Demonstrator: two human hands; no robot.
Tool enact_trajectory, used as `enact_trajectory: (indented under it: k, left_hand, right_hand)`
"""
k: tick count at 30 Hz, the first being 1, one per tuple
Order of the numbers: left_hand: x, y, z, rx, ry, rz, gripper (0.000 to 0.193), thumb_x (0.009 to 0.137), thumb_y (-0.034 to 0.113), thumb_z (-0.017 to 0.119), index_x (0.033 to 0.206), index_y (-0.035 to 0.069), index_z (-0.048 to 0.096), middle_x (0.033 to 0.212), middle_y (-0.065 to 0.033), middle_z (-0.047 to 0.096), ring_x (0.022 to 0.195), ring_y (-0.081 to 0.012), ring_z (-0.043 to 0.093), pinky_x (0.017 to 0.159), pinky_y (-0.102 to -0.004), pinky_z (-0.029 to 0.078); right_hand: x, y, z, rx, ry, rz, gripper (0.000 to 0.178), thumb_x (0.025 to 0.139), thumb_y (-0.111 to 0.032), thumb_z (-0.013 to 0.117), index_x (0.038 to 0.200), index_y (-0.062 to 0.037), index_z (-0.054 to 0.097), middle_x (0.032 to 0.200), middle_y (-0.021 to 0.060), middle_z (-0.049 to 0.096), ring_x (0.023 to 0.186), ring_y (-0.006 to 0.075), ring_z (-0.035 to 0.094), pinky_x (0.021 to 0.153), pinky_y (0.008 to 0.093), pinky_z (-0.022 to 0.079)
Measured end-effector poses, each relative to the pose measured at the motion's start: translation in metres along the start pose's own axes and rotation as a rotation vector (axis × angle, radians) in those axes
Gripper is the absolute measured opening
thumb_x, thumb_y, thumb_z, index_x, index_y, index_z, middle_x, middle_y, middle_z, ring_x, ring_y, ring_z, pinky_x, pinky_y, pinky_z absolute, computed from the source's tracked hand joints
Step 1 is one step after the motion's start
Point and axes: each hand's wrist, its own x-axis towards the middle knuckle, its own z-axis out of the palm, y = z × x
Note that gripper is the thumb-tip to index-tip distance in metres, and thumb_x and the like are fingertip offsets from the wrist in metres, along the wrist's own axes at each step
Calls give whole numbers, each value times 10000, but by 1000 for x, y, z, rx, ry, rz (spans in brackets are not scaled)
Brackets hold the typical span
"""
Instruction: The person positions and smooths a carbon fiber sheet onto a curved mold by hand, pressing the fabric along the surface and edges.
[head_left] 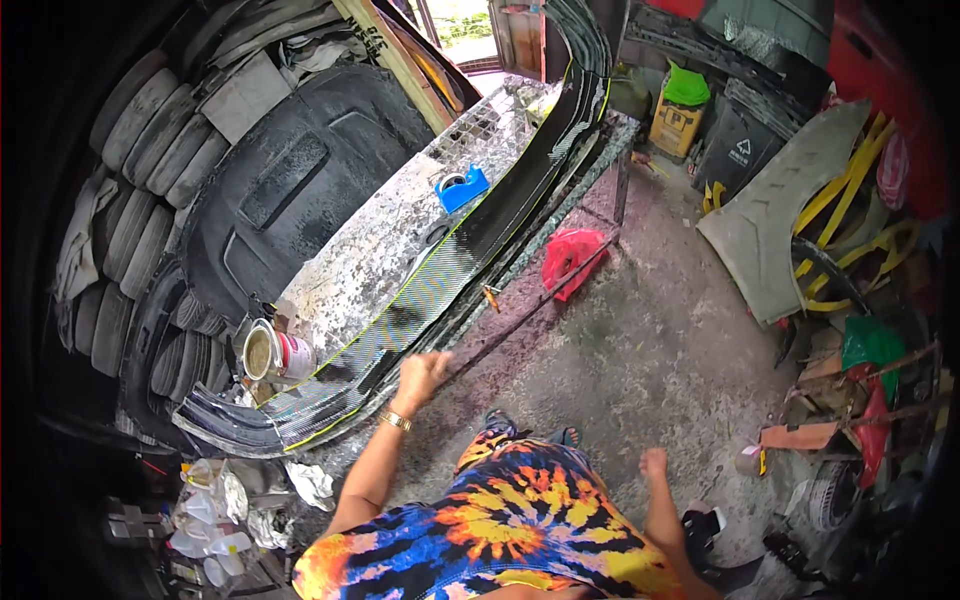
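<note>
A long, curved black car bumper lip point(420, 295) with a woven carbon-look face and yellow edging lies along a workbench. My left hand point(423, 378) is closed beside its near edge, with a gold watch point(396, 420) on the wrist. No object shows in that fist, and whether it touches the lip I cannot tell. Low at my right side hangs my right hand point(653, 462), apart from everything around it. Its fingers look curled in, and nothing sticks out of them.
The stained bench point(350, 265) bears a blue tape dispenser point(461, 188) and an open paint can point(262, 352). A red plastic bag point(574, 262) hangs at its side. Stacked tyres point(150, 130) and a black car hood point(300, 185) stand left; a grey fender point(760, 230) stands right.
</note>
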Motion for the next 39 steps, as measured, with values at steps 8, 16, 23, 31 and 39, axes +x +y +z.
enact_trajectory:
  k: [8,16,23,31,39]
  left_hand:
    - [119,-108,0,390,218,60,783,807,487,743,1408,89,437,1310,-138,520,1212,-332,493,963,-475,415]
    - [187,-137,30,317,-39,-182,1229,652,558,845,1591,200,137,1248,-162,634,1159,-369,592,1018,-560,356]
    - [232,-125,38,134,-252,-296,1243,678,404,875,1600,227,60,1174,-168,671,1110,-354,628,993,-563,390]
    - [254,-58,51,356,-45,-64,1236,637,421,876,1600,197,134,1355,-93,499,1247,-296,480,1029,-492,361]
    - [272,-30,81,386,123,-247,1222,604,548,847,1587,213,203,1650,-118,160,1516,-334,156,1165,-615,157]
  right_hand:
    - [-8,36,13,3,-374,134,92,879,-71,554,855,-77,643,662,72,630,437,179,535,379,325,431]
    - [76,49,15,75,-262,24,86,897,-67,595,813,-74,608,699,47,617,505,148,558,401,295,403]
    - [112,-125,-17,-7,-298,31,44,905,-78,601,861,-82,598,720,37,619,547,142,577,430,274,415]
    - [173,-278,0,-88,-224,50,227,914,-176,621,1133,-121,598,874,28,668,659,141,627,518,277,483]
    - [176,-314,42,-316,-344,73,281,940,-219,615,1190,-93,589,983,57,697,726,168,666,596,313,520]
